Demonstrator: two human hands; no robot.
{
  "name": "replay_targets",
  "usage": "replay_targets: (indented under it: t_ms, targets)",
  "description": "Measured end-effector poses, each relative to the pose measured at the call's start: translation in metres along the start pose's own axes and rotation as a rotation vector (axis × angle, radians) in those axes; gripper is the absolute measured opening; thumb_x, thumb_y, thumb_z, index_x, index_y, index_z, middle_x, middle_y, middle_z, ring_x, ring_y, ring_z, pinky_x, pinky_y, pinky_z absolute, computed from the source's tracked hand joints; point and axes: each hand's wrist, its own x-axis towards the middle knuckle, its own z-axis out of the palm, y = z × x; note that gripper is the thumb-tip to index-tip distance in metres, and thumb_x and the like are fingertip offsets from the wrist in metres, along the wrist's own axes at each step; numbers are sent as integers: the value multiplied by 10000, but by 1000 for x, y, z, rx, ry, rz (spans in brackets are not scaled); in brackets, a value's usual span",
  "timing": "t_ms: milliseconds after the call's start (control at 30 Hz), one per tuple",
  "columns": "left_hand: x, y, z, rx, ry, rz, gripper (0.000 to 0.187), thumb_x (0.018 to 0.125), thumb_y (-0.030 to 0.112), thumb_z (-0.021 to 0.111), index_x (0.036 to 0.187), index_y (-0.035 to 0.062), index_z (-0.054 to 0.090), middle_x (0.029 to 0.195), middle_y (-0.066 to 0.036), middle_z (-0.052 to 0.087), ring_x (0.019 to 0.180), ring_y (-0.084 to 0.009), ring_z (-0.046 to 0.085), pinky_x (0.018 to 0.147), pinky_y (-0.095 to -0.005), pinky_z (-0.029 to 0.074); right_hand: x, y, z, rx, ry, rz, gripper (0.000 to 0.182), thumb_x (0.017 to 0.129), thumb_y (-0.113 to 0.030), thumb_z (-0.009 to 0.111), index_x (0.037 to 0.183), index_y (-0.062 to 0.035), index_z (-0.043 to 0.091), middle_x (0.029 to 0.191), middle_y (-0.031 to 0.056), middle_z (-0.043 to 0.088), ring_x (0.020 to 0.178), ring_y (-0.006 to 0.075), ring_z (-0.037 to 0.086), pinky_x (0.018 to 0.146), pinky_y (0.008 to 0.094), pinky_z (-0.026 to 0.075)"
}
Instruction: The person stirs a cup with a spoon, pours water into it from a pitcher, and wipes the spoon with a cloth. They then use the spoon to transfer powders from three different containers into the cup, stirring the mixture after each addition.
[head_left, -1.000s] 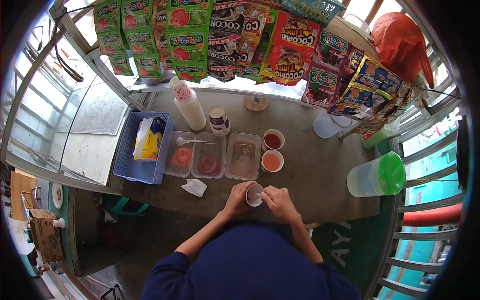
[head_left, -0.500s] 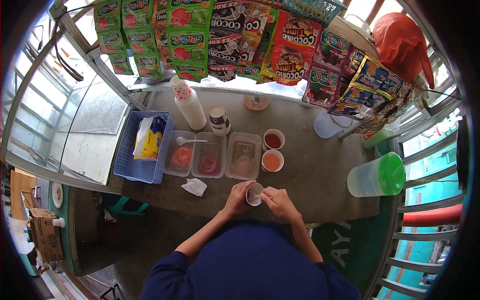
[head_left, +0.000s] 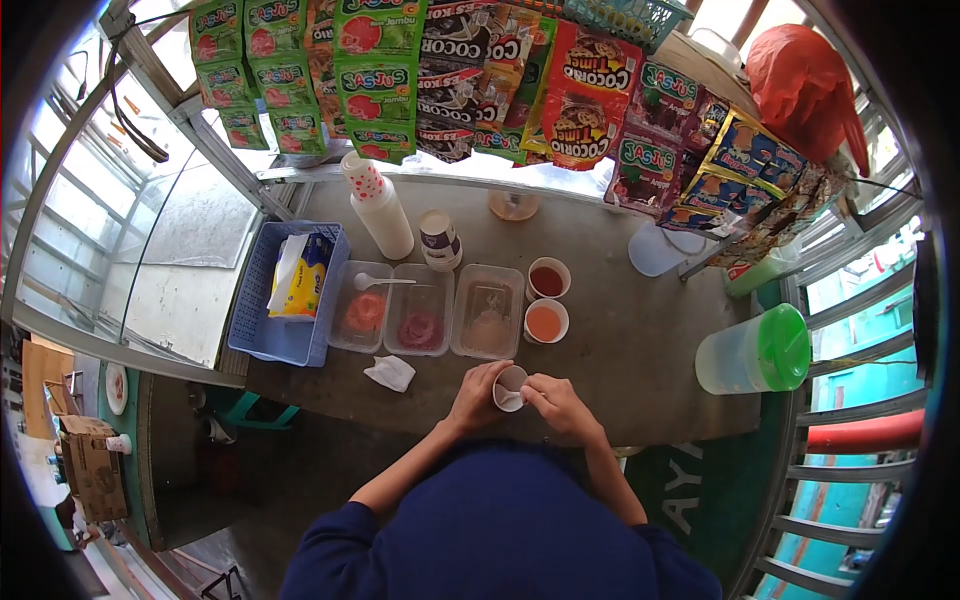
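My left hand (head_left: 474, 398) is wrapped round a paper cup (head_left: 511, 378) at the near side of the table. In my right hand (head_left: 563, 408) is the handle of a small white spoon (head_left: 508, 396), its bowl end down inside the cup. What the cup contains is hard to make out. Just beyond stand two more paper cups, one with a dark red drink (head_left: 545, 282) and one with an orange drink (head_left: 543, 322). Three clear plastic tubs sit to the left: one of orange powder (head_left: 363, 313), one of purplish powder (head_left: 420, 330), one of pale brown powder (head_left: 489, 333).
Another white spoon (head_left: 385, 281) lies across the left tub. Around are a crumpled tissue (head_left: 389, 373), a blue basket (head_left: 240, 335), stacked cups (head_left: 383, 222), a printed cup stack (head_left: 439, 245) and a green-lidded jug (head_left: 735, 355). Drink sachets (head_left: 375, 80) hang overhead.
The spoon has shifted slightly inside the cup with a small movement of my right hand. My left hand keeps its hold on the cup.
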Motion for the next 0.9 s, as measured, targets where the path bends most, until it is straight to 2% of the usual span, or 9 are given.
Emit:
replay_targets:
  t_ms: [67, 133, 233, 367, 533, 667, 767, 833, 900]
  targets:
    - [0, -1, 0, -2, -4, 1, 740, 623, 196, 791, 1260, 88, 429, 1176, -112, 555, 1086, -288, 540, 917, -403, 398, 0, -1, 0, 182, -5, 36, 240, 919, -226, 447, 846, -41, 581, 831, 108, 572, 782, 277, 561, 742, 388, 369]
    - [-1, -2, 0, 5, 2, 7, 741, 625, 196, 791, 1262, 89, 428, 1177, -111, 553, 1088, -287, 536, 916, -402, 399, -2, -6, -2, -214, 53, -49, 237, 917, -228, 448, 858, -43, 583, 835, 119, 573, 787, 292, 562, 737, 394, 376]
    - [-3, -4, 3, -1, -12, -3, 744, 624, 193, 791, 1265, 91, 427, 1179, -109, 550, 1090, -285, 533, 917, -400, 400, 2, 7, 0, 66, -70, 8, 238, 920, -234, 440, 890, -44, 581, 868, 121, 579, 835, 298, 561, 774, 405, 366]
    - [-1, -3, 3, 12, -1, 23, 750, 624, 197, 792, 1269, 92, 425, 1180, -108, 548, 1091, -285, 532, 915, -400, 399, 0, 1, -1, -83, 19, 12, 247, 915, -234, 442, 890, -26, 574, 878, 141, 587, 840, 326, 564, 763, 426, 381]
    - [0, -1, 2, 5, -10, 9, 762, 619, 202, 793, 1275, 94, 421, 1186, -108, 546, 1102, -286, 526, 926, -399, 391, 0, 3, 0, 88, -4, 46, 247, 917, -234, 437, 888, -31, 574, 878, 136, 586, 840, 326, 560, 768, 429, 375]
    - [-1, -3, 3, -1, 2, -5, 766, 614, 199, 794, 1275, 94, 421, 1192, -109, 543, 1107, -286, 523, 930, -399, 388, 0, 2, -2, -60, -6, -24, 254, 916, -233, 442, 872, -19, 573, 858, 145, 583, 812, 338, 561, 739, 427, 393]
    - [-2, -3, 4, -1, -4, 5, 771, 610, 197, 796, 1275, 93, 421, 1195, -110, 542, 1109, -286, 522, 930, -400, 388, 0, 3, -1, 100, -22, 2, 246, 916, -231, 444, 869, -28, 574, 861, 131, 580, 812, 318, 559, 744, 410, 383]
    - [-1, -2, 2, -4, -7, -5, 774, 606, 194, 797, 1275, 93, 421, 1196, -112, 541, 1107, -287, 524, 930, -401, 388, -2, -4, -2, -161, 18, -35, 238, 916, -228, 445, 872, -34, 575, 870, 129, 579, 825, 311, 558, 765, 408, 375]
    - [-1, -2, 2, -4, -5, -7, 772, 606, 193, 797, 1273, 92, 422, 1193, -112, 543, 1102, -288, 526, 928, -401, 390, 0, 2, -2, -26, -20, -6, 234, 916, -226, 445, 872, -36, 575, 872, 129, 579, 829, 313, 556, 769, 413, 369]
